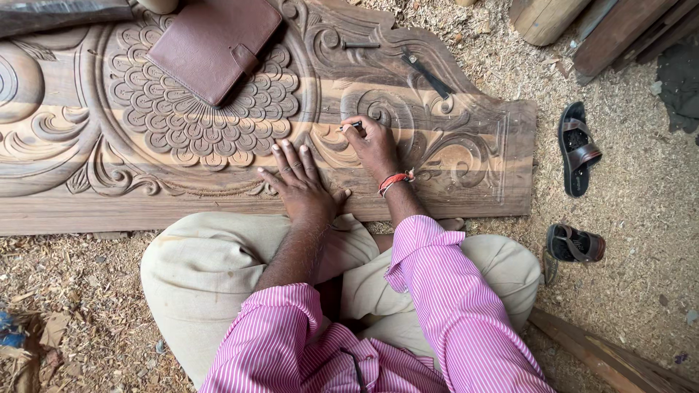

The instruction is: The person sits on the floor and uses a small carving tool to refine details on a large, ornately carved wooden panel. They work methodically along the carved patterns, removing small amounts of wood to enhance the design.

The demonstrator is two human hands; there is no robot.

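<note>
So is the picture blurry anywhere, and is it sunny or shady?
Head view: soft, even daylight with no glare; the carved wooden panel and both hands look sharp. The left hand casts only a faint shadow on the wood, and the right hand holding a thin tool is crisp too. The pink sleeves at the bottom look slightly soft.

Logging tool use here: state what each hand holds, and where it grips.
Right hand pinches a thin pencil-like tool near its working end, on the carved wooden panel. Left hand holds nothing, lying flat on the panel.
</note>
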